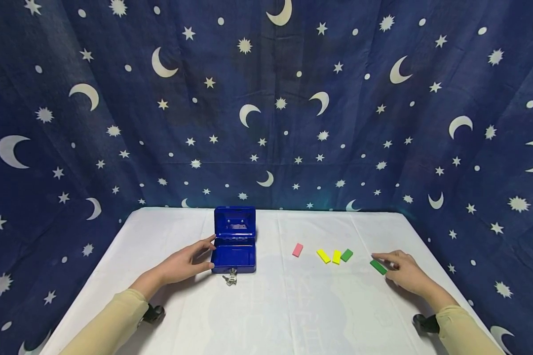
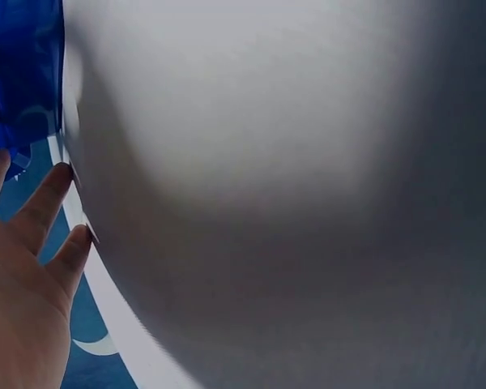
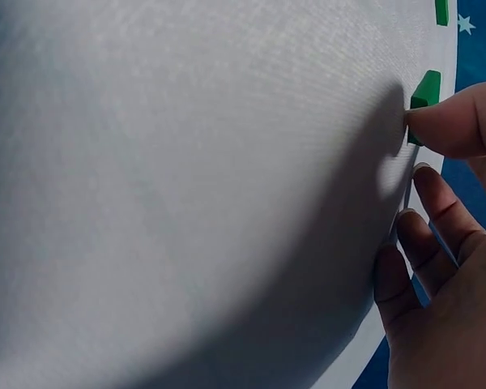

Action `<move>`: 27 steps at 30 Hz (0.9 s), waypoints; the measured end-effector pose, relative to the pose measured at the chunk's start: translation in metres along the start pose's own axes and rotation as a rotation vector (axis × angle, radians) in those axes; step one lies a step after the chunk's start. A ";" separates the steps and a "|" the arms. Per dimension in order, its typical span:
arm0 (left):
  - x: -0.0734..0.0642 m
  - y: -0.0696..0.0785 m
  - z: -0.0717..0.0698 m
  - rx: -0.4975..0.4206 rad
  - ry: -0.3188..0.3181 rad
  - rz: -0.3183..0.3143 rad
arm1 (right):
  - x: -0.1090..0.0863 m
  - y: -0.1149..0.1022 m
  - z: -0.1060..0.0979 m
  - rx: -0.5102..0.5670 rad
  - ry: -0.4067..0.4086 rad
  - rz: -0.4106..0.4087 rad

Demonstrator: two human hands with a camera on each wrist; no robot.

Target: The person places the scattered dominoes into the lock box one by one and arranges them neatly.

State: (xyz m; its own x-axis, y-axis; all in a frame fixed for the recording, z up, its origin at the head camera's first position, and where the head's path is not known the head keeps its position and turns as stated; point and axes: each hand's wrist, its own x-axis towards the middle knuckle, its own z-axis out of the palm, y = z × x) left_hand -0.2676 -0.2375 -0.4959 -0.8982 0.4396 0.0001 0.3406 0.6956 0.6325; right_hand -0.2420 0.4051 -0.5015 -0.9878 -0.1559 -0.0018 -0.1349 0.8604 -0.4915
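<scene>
- Head cam: we see L hand [image 1: 184,264], fingers apart, at L edge of lid-up blue box [image 1: 234,257].
- R hand [image 1: 405,271]: thumb/index apart around green blk [image 1: 377,266], near R edge of table [image 1: 360,320]; contact unclear.
- Wide gap betw. box & pink blk [image 1: 297,250].

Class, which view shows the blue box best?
The head view: there, the blue box appears nearly whole, and open. The left wrist view catches only part, at its left edge; the right wrist view, none.

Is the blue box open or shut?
Open. The blue box has its lid raised at the back, so its inside shows.
</scene>
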 end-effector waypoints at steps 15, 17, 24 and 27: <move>0.002 0.002 -0.001 0.006 -0.010 0.004 | -0.001 0.000 0.001 0.056 -0.034 0.021; 0.002 0.002 -0.002 0.002 -0.009 0.003 | -0.002 -0.001 0.002 0.061 -0.030 0.021; 0.002 0.002 -0.002 0.000 -0.011 0.010 | -0.002 -0.001 0.000 0.074 -0.036 0.013; 0.003 0.002 -0.001 0.008 -0.010 0.007 | -0.002 0.000 -0.001 0.076 -0.038 0.010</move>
State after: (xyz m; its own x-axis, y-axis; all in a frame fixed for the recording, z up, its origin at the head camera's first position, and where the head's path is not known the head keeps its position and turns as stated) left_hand -0.2695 -0.2355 -0.4937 -0.8928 0.4504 -0.0036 0.3491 0.6968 0.6266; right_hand -0.2397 0.4062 -0.5006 -0.9852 -0.1669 -0.0389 -0.1175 0.8230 -0.5557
